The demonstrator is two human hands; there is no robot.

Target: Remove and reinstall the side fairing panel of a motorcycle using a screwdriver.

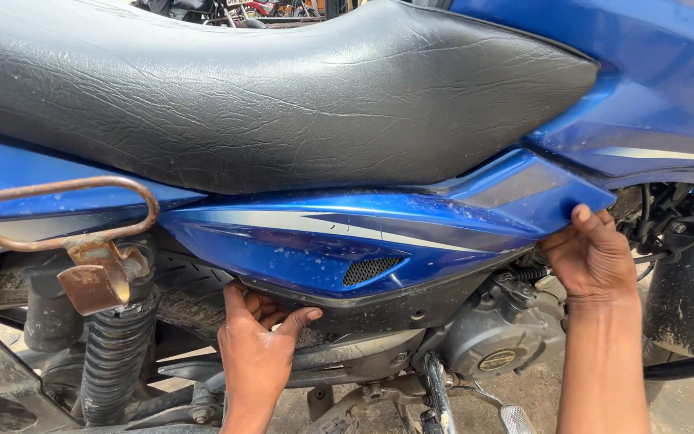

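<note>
Both hands grasp the blue side panel [363, 241] — left hand [259, 341] clamped on its lower rear edge, right hand [592, 257] pinching its front tip. The panel sits under the black seat [283, 88], above the engine [491, 337]; a rusty footrest loop [62, 210] lies rearward.

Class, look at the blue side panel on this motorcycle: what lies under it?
Below the blue side panel show the engine casing, a black spring shock and a kick lever. Whatever sits behind the panel stays covered.
</note>
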